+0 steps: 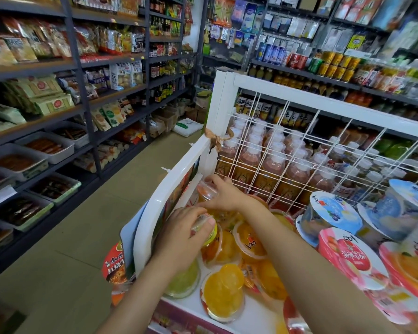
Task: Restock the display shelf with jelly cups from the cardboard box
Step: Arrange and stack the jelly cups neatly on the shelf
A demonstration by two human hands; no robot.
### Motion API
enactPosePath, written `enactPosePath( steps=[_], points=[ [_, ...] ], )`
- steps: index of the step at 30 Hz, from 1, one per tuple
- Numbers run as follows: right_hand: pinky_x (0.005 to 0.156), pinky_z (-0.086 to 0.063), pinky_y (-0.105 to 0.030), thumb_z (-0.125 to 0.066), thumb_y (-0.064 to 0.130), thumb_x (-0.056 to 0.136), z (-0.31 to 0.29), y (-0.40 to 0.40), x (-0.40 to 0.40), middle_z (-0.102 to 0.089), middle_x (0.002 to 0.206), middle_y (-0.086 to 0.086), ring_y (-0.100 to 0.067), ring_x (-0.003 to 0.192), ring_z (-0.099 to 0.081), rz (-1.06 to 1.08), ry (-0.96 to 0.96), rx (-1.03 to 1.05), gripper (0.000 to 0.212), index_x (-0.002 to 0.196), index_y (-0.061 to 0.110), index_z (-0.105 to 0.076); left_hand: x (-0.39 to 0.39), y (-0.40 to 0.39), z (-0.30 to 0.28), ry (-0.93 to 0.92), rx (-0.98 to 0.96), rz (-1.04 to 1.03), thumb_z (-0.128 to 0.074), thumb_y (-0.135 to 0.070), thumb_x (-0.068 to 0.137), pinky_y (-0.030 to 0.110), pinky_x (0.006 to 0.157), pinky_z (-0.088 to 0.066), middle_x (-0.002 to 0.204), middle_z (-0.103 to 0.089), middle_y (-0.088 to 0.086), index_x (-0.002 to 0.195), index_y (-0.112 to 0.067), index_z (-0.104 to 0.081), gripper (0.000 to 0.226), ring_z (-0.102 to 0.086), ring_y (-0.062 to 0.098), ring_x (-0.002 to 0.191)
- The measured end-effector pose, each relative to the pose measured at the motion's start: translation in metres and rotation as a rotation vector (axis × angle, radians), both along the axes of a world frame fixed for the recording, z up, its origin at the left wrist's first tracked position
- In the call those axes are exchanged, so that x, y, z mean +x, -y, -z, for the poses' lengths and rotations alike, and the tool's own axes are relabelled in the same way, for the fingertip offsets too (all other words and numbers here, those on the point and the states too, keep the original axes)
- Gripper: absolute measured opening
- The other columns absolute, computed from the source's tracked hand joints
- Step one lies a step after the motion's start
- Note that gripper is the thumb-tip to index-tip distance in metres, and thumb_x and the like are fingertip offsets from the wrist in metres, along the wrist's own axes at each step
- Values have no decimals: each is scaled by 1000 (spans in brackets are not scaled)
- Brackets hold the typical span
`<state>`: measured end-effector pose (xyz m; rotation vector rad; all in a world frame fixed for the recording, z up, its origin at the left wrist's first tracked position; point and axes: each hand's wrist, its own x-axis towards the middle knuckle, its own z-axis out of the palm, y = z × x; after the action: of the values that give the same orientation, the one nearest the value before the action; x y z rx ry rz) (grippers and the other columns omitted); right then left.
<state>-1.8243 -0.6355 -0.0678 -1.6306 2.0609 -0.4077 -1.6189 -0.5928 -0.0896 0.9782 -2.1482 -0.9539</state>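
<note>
The white display shelf stands at the lower middle, with several orange and yellow jelly cups lying on its tray. My left hand grips a jelly cup with a yellow rim over the tray's left side. Farther back, near the shelf's left corner, my right hand holds a clear orange jelly cup from above. The cardboard box is not in view.
A white wire grid backs the tray, with bottled drinks behind it. Large lidded cups fill the tray's right side. Dark stocked shelves line the left of a tan floor aisle.
</note>
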Motion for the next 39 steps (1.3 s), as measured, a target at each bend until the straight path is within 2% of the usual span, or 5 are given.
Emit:
enactPosePath(
  steps=[7, 18, 22, 25, 39],
  points=[
    [97, -43, -29, -82, 37, 76, -10, -8, 0, -48, 125, 8, -16, 119, -50, -59, 27, -37, 72, 136, 25, -44, 0, 1, 2, 10, -1, 8, -48, -50, 98, 26, 100, -44, 129, -53, -18, 131, -35, -56, 37, -48, 0, 119],
    [103, -45, -40, -88, 47, 65, -13, -12, -1, -43, 144, -8, -28, 127, -48, 153, -76, -50, 100, 145, 23, -34, 0, 2, 3, -4, -28, 15, -49, -50, 98, 19, 91, -40, 122, -54, -18, 125, -34, -59, 33, -48, -1, 113],
    [92, -51, -43, -85, 60, 62, -15, -19, -5, -58, 127, -7, -26, 111, -57, 206, -159, 11, 95, 132, 17, -38, -1, 2, 5, -4, -40, 10, -45, -56, 95, 26, 95, -45, 120, -56, -17, 122, -33, -60, 39, -49, 2, 114],
    [97, -44, -50, -75, 70, 68, -14, -19, -1, -60, 122, -3, -27, 112, -57, 228, -233, 18, 83, 124, 19, -41, -1, 1, 2, -2, -38, 5, -47, -53, 96, 30, 98, -46, 121, -56, -16, 123, -32, -61, 37, -49, 3, 114],
    [77, -34, -38, -55, 83, 72, -14, -13, 14, -63, 83, 0, -21, 90, -59, 274, -443, 13, 70, 83, 15, -63, 0, 2, 3, -6, -47, 10, -49, -48, 98, 31, 98, -46, 122, -57, -15, 124, -30, -60, 34, -50, 4, 114]
  ],
)
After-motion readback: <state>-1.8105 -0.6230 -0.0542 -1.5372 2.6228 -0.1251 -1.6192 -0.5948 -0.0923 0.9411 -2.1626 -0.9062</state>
